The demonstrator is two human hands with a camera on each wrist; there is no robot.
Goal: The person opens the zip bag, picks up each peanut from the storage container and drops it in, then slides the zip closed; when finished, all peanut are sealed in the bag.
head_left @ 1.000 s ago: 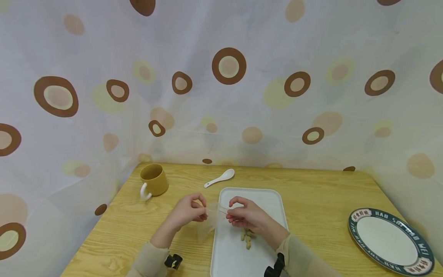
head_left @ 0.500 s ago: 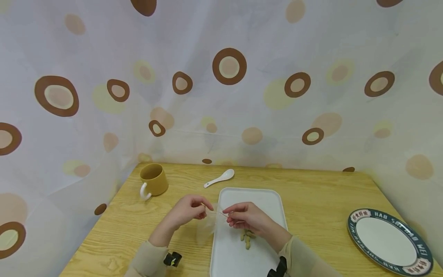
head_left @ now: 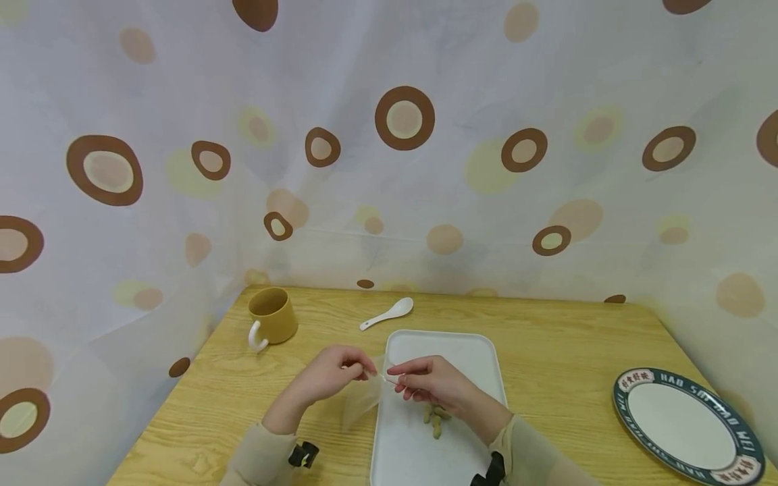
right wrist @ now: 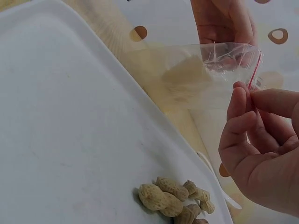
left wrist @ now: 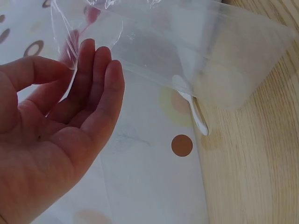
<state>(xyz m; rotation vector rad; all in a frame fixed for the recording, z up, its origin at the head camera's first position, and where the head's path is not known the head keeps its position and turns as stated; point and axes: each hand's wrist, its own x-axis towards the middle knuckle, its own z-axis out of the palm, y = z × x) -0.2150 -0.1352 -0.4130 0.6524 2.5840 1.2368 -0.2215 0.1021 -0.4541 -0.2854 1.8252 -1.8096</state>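
A clear plastic zip bag (left wrist: 219, 51) with a red line along its mouth hangs between my two hands, over the tray's left edge. My left hand (head_left: 337, 371) pinches one end of the mouth between thumb and index finger; its other fingers show extended in the left wrist view. At the other end, my right hand (right wrist: 266, 149) pinches the red-lined edge with thumb and fingertips. No contents show in the bag. Several unshelled peanuts (right wrist: 170, 196) lie in a white tray (right wrist: 70, 121), partly hidden under my right hand in the head view.
Behind the hands lies a white spoon (head_left: 389, 314). A mustard mug (head_left: 273, 316) with a white handle stands at the back left. An oval plate (head_left: 681, 425) with a dark green rim sits at the right. Patterned sheeting (head_left: 474, 263) surrounds the wooden table (head_left: 559, 351).
My hands have come slightly closer together along the bag's mouth. Both index fingers, raised and bent a second ago, have come down and forward toward the bag.
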